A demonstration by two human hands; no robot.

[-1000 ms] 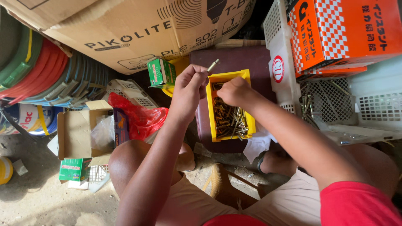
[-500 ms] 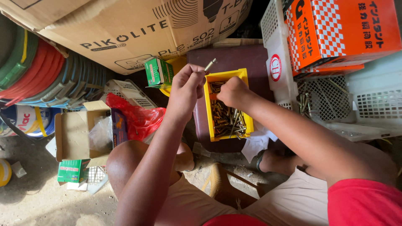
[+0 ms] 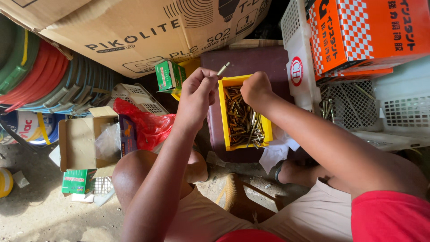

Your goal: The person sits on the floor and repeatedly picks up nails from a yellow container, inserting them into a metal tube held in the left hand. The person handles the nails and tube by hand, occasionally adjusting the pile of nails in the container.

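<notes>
A yellow bin (image 3: 222, 117) full of brass-coloured screws (image 3: 242, 122) sits on a dark maroon surface (image 3: 251, 60) in front of me. My left hand (image 3: 197, 92) is raised just left of the bin and pinches a single screw (image 3: 223, 68), tip pointing up and right. Over the bin's far end, my right hand (image 3: 256, 88) is closed with its fingers down among the screws. What those fingers hold is hidden.
A large cardboard carton (image 3: 134, 27) leans overhead. Coiled hoses (image 3: 40, 76) lie at left, with an open small box (image 3: 85, 139), green boxes (image 3: 168, 75) and a red bag (image 3: 145, 123). At right, white perforated baskets (image 3: 358, 105) carry orange boxes (image 3: 363, 33). My knees are below.
My left hand has shifted slightly left and lower with the screw. The right hand stays at the bin's far end. The view has drifted a little.
</notes>
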